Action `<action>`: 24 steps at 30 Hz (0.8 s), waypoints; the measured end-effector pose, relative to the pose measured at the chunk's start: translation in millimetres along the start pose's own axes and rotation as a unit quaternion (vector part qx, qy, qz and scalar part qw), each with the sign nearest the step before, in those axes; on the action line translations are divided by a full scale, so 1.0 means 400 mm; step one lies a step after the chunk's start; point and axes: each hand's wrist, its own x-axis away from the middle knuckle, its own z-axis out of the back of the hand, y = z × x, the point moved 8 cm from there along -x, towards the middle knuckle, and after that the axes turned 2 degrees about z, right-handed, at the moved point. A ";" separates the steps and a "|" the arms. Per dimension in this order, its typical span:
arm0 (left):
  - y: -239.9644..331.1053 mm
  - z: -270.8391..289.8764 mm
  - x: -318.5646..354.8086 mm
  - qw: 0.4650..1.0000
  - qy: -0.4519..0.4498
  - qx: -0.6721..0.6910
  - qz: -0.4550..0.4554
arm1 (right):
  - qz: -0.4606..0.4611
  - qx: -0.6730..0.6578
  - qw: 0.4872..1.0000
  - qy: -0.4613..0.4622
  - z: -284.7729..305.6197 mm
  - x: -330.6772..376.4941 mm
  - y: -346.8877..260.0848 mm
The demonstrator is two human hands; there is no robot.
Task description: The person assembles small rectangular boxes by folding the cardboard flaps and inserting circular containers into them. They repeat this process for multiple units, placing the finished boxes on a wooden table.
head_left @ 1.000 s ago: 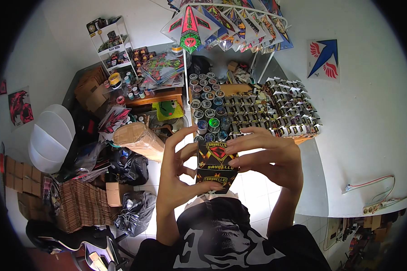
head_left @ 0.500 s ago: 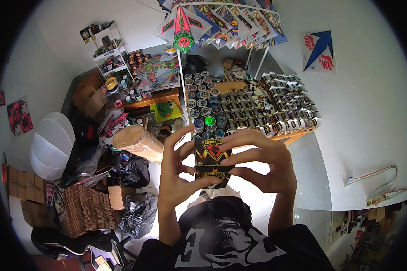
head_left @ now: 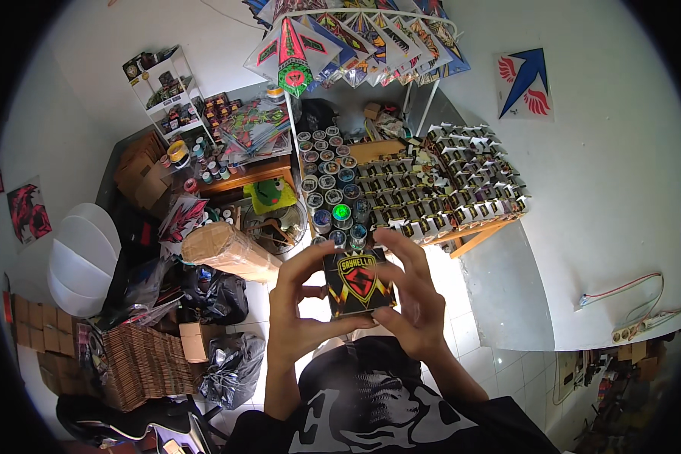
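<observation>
Between both hands, in front of my chest, is a small black cardboard box with a red and yellow shield emblem on the face toward me. My left hand grips it along the left side, thumb under the lower edge and index finger at the top left corner. On the other side, my right hand holds the right edge with bent fingers, its thumb at the lower right corner. The box's far side is hidden. Just beyond it stand rows of round spools, one with a bright green top.
Many small open boxes fill the table to the right of the spools. Kites hang from a white rack above. At left are a taped cardboard roll, black plastic bags and stacked flat cardboard.
The box showed two emblem panels with an edge between them; now one larger panel faces me. My right hand has moved left and closer around the box. The view has shifted slightly.
</observation>
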 end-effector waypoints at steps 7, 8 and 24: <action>-0.024 -0.065 -0.032 0.998 -0.065 -0.008 0.008 | -0.161 -0.113 0.980 -0.036 0.052 0.031 0.068; -0.023 -0.077 -0.039 0.997 -0.074 -0.010 0.008 | -0.152 -0.114 0.981 -0.039 0.063 0.025 0.068; -0.110 -0.412 -0.217 0.992 -0.122 -0.012 0.043 | -0.114 -0.122 0.986 -0.023 0.427 -0.082 0.131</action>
